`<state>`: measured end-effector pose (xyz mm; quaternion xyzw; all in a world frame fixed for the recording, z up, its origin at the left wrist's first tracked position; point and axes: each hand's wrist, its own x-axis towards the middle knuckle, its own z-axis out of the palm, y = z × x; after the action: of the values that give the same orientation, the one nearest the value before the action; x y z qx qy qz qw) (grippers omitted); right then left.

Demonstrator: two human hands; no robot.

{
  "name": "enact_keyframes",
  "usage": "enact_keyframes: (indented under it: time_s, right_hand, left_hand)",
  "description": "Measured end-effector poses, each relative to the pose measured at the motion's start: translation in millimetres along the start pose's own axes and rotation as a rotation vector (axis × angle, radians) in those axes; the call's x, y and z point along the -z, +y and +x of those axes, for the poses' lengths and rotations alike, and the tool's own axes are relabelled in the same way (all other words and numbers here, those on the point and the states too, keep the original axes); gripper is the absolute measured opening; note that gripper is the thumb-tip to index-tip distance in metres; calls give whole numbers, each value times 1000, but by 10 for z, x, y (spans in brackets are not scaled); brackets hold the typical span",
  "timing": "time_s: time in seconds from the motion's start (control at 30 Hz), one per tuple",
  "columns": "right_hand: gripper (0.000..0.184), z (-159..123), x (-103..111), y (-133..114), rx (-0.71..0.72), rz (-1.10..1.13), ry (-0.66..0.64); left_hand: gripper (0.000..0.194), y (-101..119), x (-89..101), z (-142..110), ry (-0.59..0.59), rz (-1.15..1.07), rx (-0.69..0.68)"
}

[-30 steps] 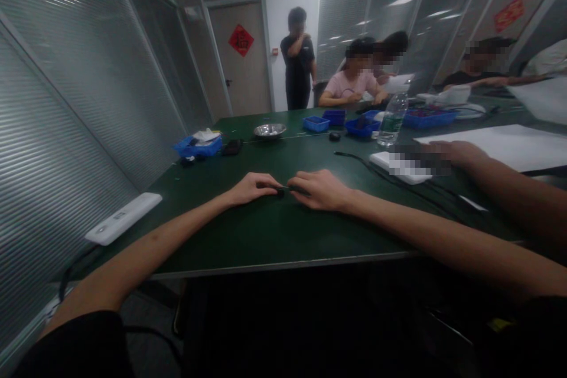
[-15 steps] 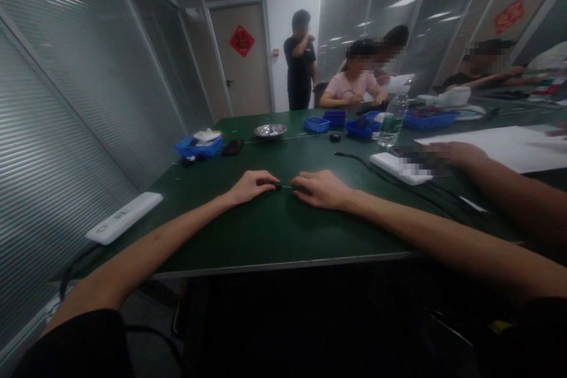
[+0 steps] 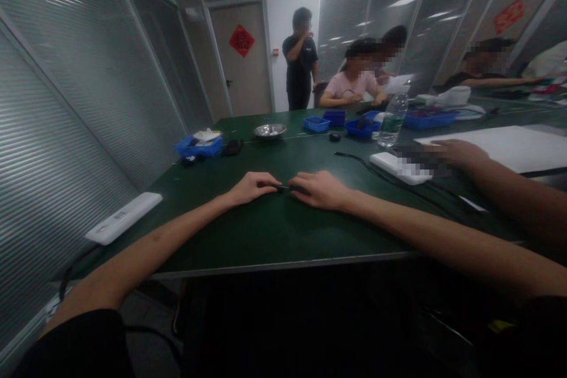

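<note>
My left hand (image 3: 251,187) is closed in a pinch on a small black part (image 3: 280,189), mostly hidden by the fingertips; its exact kind I cannot make out. Facing it, my right hand (image 3: 323,189) has its fingers wrapped round what looks like a screwdriver (image 3: 297,189) with a dark handle. Its thin metal shaft points left and reaches the black part. Both hands rest low over the green table (image 3: 266,230), a small gap between their fingertips.
A metal bowl (image 3: 270,131) and blue trays (image 3: 316,124) stand farther back. White power strips (image 3: 401,168) lie left and right, with a black cable. A bottle (image 3: 393,121) stands at right, near another person's hand (image 3: 463,153). Other people are across the table.
My right hand and the screwdriver have moved slightly left, so the gap to the left hand is smaller. Across the room, the standing person has shifted a little.
</note>
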<state>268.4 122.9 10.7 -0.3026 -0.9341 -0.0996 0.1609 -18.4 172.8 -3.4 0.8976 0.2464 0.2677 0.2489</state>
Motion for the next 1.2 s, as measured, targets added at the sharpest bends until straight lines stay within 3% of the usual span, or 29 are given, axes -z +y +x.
enact_keyframes:
  time_s: [0.4, 0.8, 1.2]
  right_hand:
    - [37, 35, 23, -52, -32, 2, 4]
    - [37, 37, 29, -64, -99, 4, 24]
    - [36, 42, 30, -73, -123, -1, -4]
  left_hand:
    - [31, 87, 5, 5, -21, 5, 14]
    - [39, 19, -1, 12, -13, 36, 74]
    - [37, 35, 23, 29, -67, 6, 32]
